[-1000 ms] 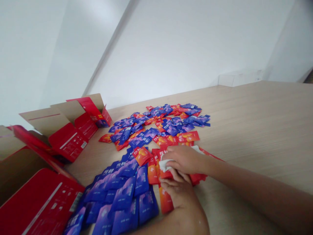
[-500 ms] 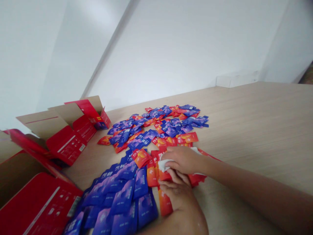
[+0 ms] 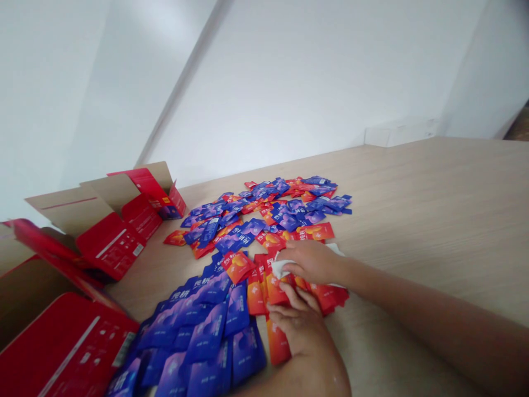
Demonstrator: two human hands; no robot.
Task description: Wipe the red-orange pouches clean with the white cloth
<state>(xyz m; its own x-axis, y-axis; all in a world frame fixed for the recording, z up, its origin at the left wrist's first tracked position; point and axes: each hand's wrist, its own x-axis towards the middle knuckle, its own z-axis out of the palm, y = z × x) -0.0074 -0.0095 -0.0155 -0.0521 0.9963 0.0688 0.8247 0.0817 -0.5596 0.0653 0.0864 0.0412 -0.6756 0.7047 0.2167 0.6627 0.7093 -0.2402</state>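
Observation:
My left hand (image 3: pixel 300 325) lies on the red-orange sachets (image 3: pixel 276 286) with its fingers spread. Just beyond it, my right hand (image 3: pixel 312 262) has its fingers wrapped round a white cloth (image 3: pixel 281 267), which also shows past the wrist. Under and beside both hands the red sachets overlap in rows. To their left lie many blue-purple sachets (image 3: pixel 206 336) in overlapping rows, with one red sachet (image 3: pixel 238 266) across their upper edge.
Behind the hands is a mixed heap of blue and red sachets (image 3: pixel 289 207). Open red cardboard boxes (image 3: pixel 109 242) line the left side of the wooden table (image 3: pixel 433 220). A white box (image 3: pixel 386 137) stands by the pale wall.
My right hand has shifted slightly up and away from my left hand, with the cloth in it, uncovering more red sachets between them. My left hand has hardly moved.

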